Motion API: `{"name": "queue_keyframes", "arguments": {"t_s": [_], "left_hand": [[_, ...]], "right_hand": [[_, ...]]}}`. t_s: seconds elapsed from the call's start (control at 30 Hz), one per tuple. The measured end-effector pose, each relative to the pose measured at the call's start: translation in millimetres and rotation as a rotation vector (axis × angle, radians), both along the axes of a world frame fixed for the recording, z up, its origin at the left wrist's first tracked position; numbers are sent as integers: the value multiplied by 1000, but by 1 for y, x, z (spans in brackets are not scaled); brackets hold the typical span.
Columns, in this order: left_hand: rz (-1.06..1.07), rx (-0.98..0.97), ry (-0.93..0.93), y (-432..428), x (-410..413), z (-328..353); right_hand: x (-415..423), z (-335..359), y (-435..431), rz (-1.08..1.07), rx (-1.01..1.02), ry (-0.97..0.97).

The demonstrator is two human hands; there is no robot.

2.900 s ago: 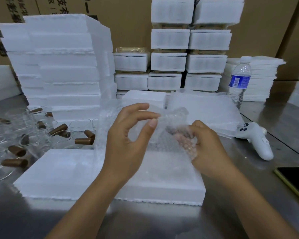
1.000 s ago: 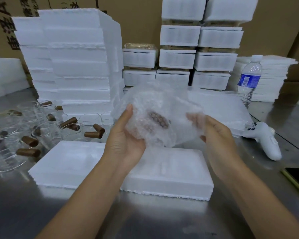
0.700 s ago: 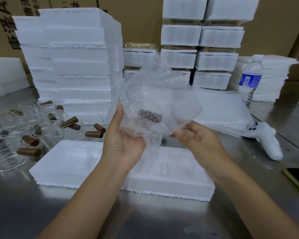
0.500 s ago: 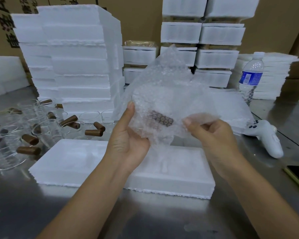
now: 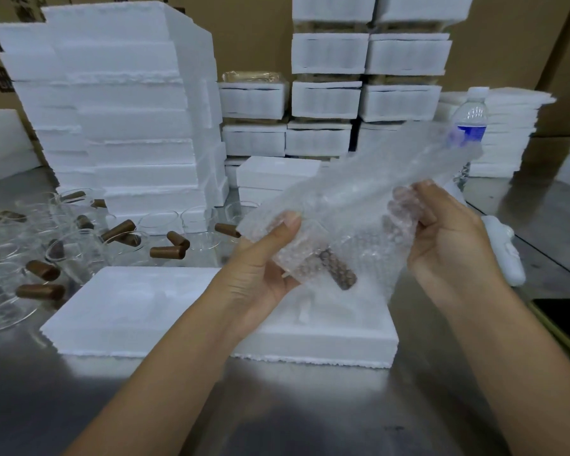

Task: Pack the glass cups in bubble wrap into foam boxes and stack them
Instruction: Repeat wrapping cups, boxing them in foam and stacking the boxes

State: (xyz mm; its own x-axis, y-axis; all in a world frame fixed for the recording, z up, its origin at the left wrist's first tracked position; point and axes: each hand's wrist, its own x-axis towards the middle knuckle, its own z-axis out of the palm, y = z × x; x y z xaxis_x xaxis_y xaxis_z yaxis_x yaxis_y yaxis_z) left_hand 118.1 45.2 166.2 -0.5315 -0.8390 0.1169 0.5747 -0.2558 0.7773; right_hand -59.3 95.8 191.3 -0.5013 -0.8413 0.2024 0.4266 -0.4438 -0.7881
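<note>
Both hands hold a glass cup wrapped in bubble wrap [image 5: 349, 232] above the open foam box [image 5: 139, 304] on the steel table. The cup's brown handle [image 5: 338, 269] shows through the wrap. My left hand [image 5: 264, 271] grips the bundle from the left, thumb on top. My right hand [image 5: 448, 238] pinches the wrap's right side, and a loose flap sticks up to the right. Several unwrapped glass cups with brown handles [image 5: 79, 245] lie at the left.
A tall stack of foam boxes [image 5: 112, 110] stands behind the cups. Packed foam boxes [image 5: 329, 97] are stacked at the back. A water bottle [image 5: 471, 123], a white controller [image 5: 507, 255] and a dark phone [image 5: 566, 317] are at the right.
The bundle has been turned in my hands, so the brown handle now points down and right. The loose flap swung from above the bundle to the upper right.
</note>
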Motion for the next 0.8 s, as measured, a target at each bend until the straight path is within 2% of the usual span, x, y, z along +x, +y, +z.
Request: {"name": "queue_keyframes", "arguments": {"t_s": [0.1, 0.23, 0.37, 0.5, 0.6, 0.8], "left_hand": [[-14, -8, 13, 3, -2, 0], [68, 12, 79, 1, -1, 3], [171, -2, 159, 0, 2, 7], [255, -27, 161, 0, 2, 9], [276, -22, 111, 2, 0, 8], [291, -10, 51, -2, 1, 0]], "right_hand": [[0, -2, -1, 121, -33, -9], [7, -8, -1, 314, -46, 238], [20, -17, -6, 174, 72, 382], [31, -27, -4, 177, 38, 615], [35, -27, -3, 143, -18, 597], [36, -32, -7, 63, 7, 549]]}}
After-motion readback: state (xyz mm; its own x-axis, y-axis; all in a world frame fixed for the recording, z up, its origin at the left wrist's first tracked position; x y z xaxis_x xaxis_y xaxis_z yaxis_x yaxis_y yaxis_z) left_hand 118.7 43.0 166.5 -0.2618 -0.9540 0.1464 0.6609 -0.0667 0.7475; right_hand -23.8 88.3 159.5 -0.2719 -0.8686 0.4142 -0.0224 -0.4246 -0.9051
